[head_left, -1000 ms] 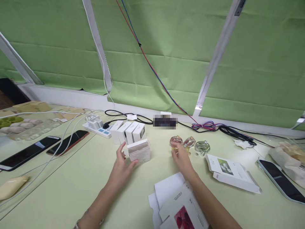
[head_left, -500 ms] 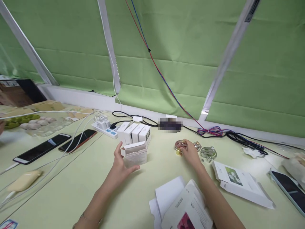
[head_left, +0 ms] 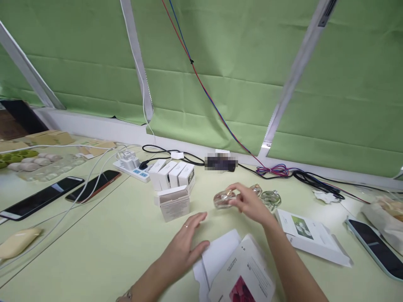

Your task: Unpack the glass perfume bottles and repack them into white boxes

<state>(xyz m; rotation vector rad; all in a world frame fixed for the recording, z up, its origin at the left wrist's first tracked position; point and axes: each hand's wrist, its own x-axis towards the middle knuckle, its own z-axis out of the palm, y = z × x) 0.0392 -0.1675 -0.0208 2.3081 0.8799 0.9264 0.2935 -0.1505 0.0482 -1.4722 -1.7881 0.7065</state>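
My right hand (head_left: 248,203) pinches a small, shiny, see-through bundle (head_left: 223,199) with a brownish tint, lifted slightly off the table and blurred, its exact kind unclear. Just behind that hand lie two similar bundles, a golden one (head_left: 257,189) partly hidden and a greenish clear one (head_left: 271,199). My left hand (head_left: 189,241) holds nothing; its fingers and thumb are spread, to the left of the bundle. Beyond it stands a small white box (head_left: 174,205) with its top open. Several closed small white boxes (head_left: 173,174) stand in a row behind that box.
Flattened white cartons (head_left: 239,268) lie between my forearms. Right of my right arm is a white carton with a flower picture (head_left: 311,237), then a phone (head_left: 374,243). Two phones, one black (head_left: 44,197), a power strip (head_left: 135,171) and white cables occupy the left side.
My right hand has picked up the brownish bundle and moved it left. My left hand has left the open box's side and come nearer, to the right. The view has shifted slightly.
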